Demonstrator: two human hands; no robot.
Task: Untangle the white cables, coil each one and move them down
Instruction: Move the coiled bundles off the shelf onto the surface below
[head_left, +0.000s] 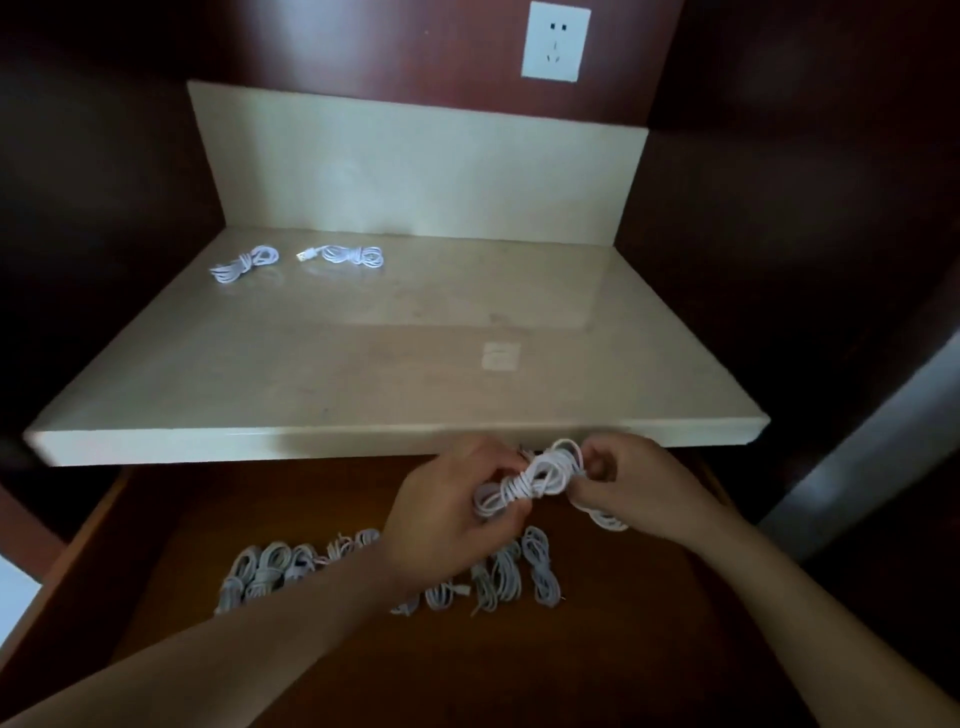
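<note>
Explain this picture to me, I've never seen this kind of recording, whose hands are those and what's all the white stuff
One head-worn camera looks down at the wearer's own bare hands; no machine is involved. The left hand and right hand together grip a white cable bundle, apparently coiling it. Two more white cables lie at the back of the beige stone counter. Below, a row of coiled cables lies in an open wooden drawer. A wall socket sits above.

A coiled white cable (530, 480) is gripped between the left hand (447, 512) and right hand (623, 480) above a wooden drawer (623, 649).
</note>
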